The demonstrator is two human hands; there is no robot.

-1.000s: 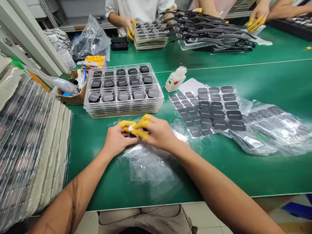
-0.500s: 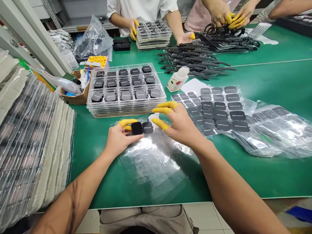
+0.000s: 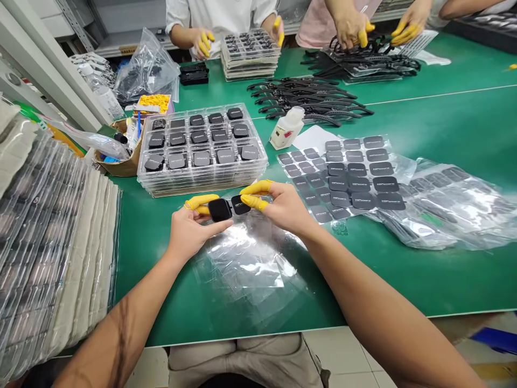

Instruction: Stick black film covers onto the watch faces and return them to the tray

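Observation:
In the middle of the head view, my left hand [image 3: 189, 221] grips a black square watch body [image 3: 220, 210] by its edges, glossy face up. Beside it, my right hand [image 3: 278, 205] pinches the right edge of a dark square film sticker [image 3: 241, 205] with white lettering. The sticker's left side lies close to the watch body; whether they touch I cannot tell. Yellow finger cots cover several fingertips on both hands. Below my hands, loose clear plastic sheets [image 3: 250, 269] lie on the green table [image 3: 186, 318].
A stacked clear tray [image 3: 202, 186] holds several stickered watch bodies. Sticker sheets [image 3: 355, 172], plastic bags [image 3: 436, 215] and a white bottle [image 3: 286, 128] lie rightward. Packed trays [image 3: 48, 253] stack at left. Across the table, two co-workers handle trays [image 3: 250, 59] and black straps [image 3: 363, 59].
My right hand has closed its fingers on the sticker, which it was apart from before. The white scrap near its fingers no longer shows. A co-worker's hand has moved up to the far tray.

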